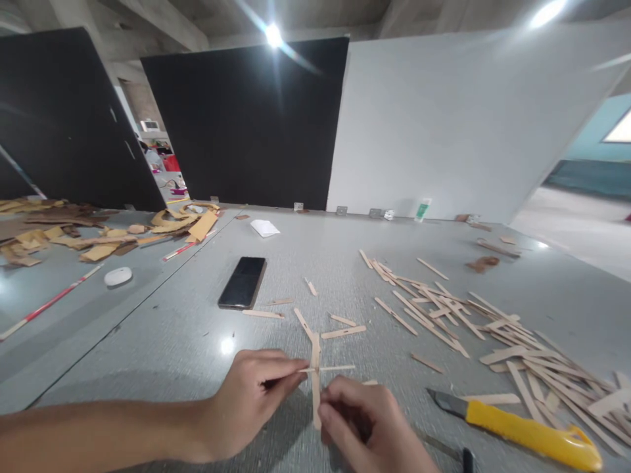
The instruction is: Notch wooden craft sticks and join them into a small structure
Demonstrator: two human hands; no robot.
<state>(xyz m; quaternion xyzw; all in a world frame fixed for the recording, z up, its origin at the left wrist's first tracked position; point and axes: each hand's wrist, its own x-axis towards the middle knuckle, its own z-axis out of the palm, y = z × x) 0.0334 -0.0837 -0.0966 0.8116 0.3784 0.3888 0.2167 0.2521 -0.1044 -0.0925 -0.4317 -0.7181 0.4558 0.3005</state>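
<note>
My left hand [259, 394] pinches the left end of a thin wooden strip [340, 368] between thumb and fingertips. The strip lies across a flat wooden craft stick [316, 351] that runs away from me on the table. My right hand [369, 420] is closed, its thumb and index fingertip at the near end of that craft stick; the other fingers are tucked out of sight. Beyond the far end of the craft stick, a short notched piece [302, 322] slants left, and another notched piece [344, 332] lies to the right.
A yellow utility knife [527, 427] lies right of my right hand, blade out. Behind it spreads a pile of craft sticks [532, 355]. A phone [242, 282], a white case [117, 276] and torn cardboard scraps [113, 240] are on the left. Black and white panels [424, 125] stand behind.
</note>
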